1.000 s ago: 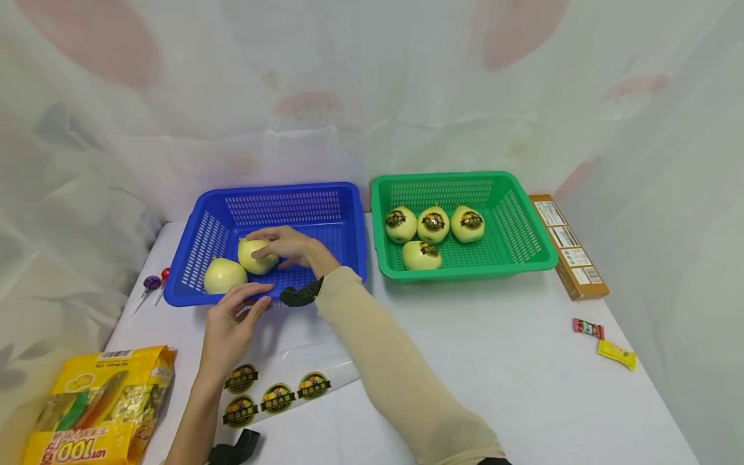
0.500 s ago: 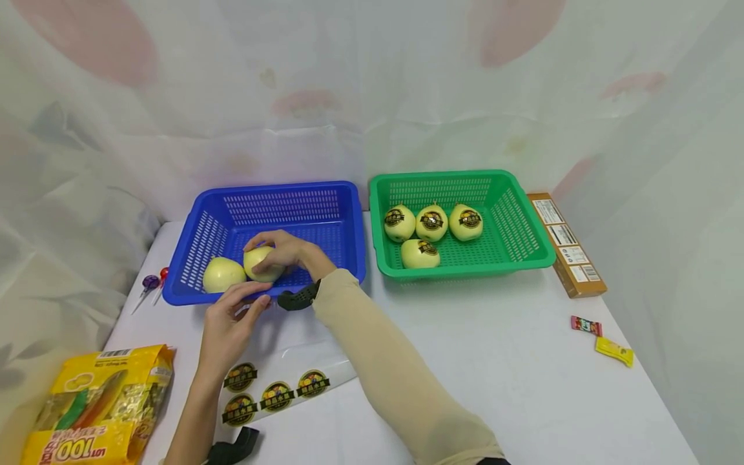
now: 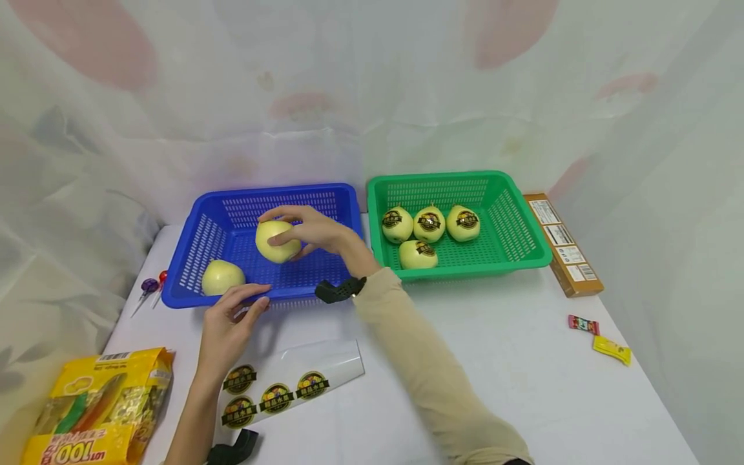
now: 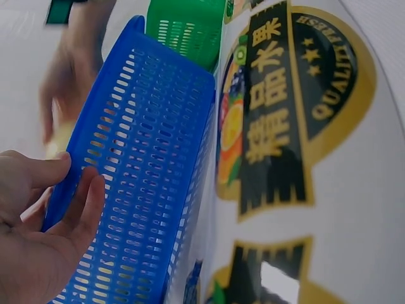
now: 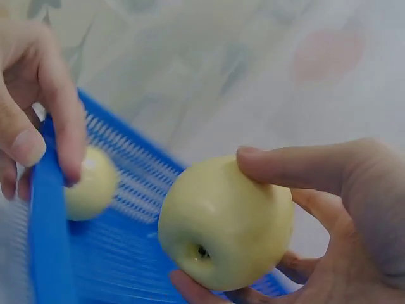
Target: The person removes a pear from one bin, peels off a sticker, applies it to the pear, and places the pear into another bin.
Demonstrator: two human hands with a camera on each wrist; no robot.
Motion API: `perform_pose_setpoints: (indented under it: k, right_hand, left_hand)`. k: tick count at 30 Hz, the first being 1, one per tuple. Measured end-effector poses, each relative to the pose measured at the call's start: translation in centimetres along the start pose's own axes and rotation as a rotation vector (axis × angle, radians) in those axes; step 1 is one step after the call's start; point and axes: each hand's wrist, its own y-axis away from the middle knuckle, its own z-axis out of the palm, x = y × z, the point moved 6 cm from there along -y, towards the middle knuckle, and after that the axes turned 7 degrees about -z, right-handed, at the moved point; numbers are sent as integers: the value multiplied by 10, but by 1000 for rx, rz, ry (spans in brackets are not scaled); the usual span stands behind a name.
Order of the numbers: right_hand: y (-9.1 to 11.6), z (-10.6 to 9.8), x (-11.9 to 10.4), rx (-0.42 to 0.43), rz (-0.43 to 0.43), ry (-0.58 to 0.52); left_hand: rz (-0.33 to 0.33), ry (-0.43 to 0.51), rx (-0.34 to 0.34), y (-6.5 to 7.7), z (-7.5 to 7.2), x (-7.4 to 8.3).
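Observation:
My right hand [image 3: 320,234] grips a pale yellow pear [image 5: 212,221] with thumb and fingers, lifted above the floor of the blue basket [image 3: 279,188]. In the right wrist view the pear's dark, hollow end faces the camera, and no sticker shows on its visible side. Another plain pear [image 3: 223,278] lies in the basket's front left corner. At the front rim, my left hand [image 3: 228,329] pinches the basket edge between thumb and fingers. Below it lies a clear sheet [image 3: 343,361] with several round black-and-gold fruit stickers [image 3: 277,398], partly covered by the left forearm.
To the right stands a green basket [image 3: 465,272] holding several pears [image 3: 429,224] with stickers on them. A brown box [image 3: 566,245] leans beside it. Two wrapped candies [image 3: 611,349] lie at the right, lollipops [image 3: 149,285] and a yellow candy bag [image 3: 104,407] at the left.
My right hand has closed around the pear and raised it off the basket floor, up and to the right. The left hand stays on the rim.

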Motion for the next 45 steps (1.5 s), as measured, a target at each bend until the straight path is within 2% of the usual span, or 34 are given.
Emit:
perform_pose_setpoints:
  k: [4, 8, 15, 20, 26, 29, 32, 36, 38, 40, 43, 45]
  right_hand:
    - [47, -26, -21, 9, -101, 15]
    - [108, -40, -21, 19, -147, 39]
    - [210, -41, 15, 61, -122, 76]
    - [253, -34, 56, 127, -105, 223]
    - [278, -33, 96, 248, -46, 377]
    - [284, -34, 103, 297, -26, 436]
    - [287, -31, 104, 289, -12, 450]
    - [290, -27, 100, 240, 5, 452]
    - [294, -27, 96, 244, 17, 538]
    - [296, -28, 86, 283, 16, 664]
    - [296, -25, 66, 387, -51, 812]
    - [288, -14, 52, 425, -155, 794]
  left_hand:
    - [-3, 9, -7, 0, 0, 0]
    - [-10, 21, -11, 0, 0, -1]
    - [-18, 33, -10, 1, 1, -2]
    - [-25, 37, -9, 2, 1, -3]
    - [-17, 35, -12, 2, 1, -2]
    - [-13, 29, -14, 2, 1, -1]
    - [-10, 17, -20, 3, 0, 1]
    - [-3, 15, -36, 10, -4, 4]
    - [-1, 5, -40, 17, -7, 6]
    - [2, -15, -39, 26, -10, 8]
    - [21, -65, -85, 43, -10, 10]
    - [45, -134, -159, 57, -5, 9]
